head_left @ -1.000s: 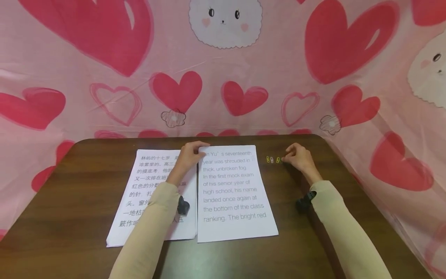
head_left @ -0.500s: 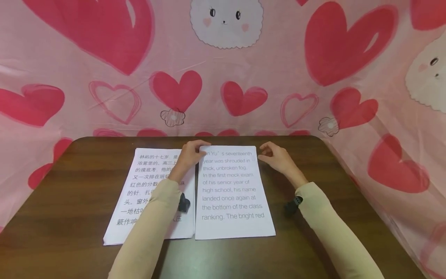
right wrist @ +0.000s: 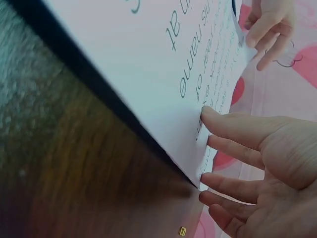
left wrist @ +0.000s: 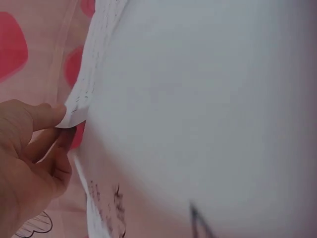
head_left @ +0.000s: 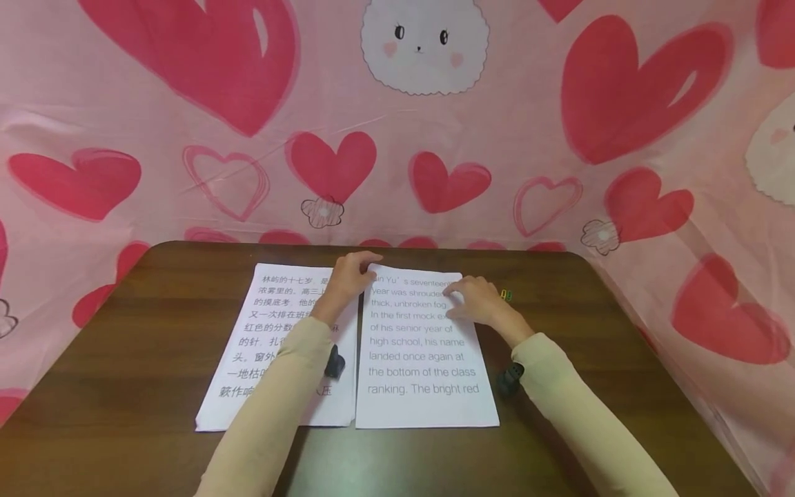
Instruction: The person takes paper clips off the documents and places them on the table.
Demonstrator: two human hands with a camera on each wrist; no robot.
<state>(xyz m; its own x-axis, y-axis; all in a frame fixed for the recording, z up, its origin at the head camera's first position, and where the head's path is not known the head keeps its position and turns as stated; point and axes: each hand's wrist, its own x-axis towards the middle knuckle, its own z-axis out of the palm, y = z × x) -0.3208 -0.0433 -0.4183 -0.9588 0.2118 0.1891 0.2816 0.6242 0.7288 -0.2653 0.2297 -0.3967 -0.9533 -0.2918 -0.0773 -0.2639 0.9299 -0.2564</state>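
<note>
Centrally on the dark wooden table [head_left: 143, 359] lie two white sheets side by side. The English sheet [head_left: 422, 373], on the right, carries large grey print in short lines beginning with "seventeenth" and ending "ranking. The bright red"; its near edge lies flat, while its far left corner is raised off the table. The left hand [head_left: 349, 276] pinches that raised corner between thumb and curled fingers, as the left wrist view confirms. The right hand [head_left: 481, 302] rests on the far right part of the same sheet, fingers straight and slightly spread, fingertips [right wrist: 210, 115] pressing on the printed lines near the right edge. The Chinese sheet [head_left: 261, 345], to the left, bears black characters and is partly covered by the left forearm, whose beige sleeve [head_left: 273, 407] crosses it. Just right of the right hand, on bare table, small coloured paper clips [head_left: 506, 295] lie, largely hidden by the hand. Behind the table's far edge hangs a pink cloth [head_left: 497, 103] printed with red hearts and white cartoon faces.
</note>
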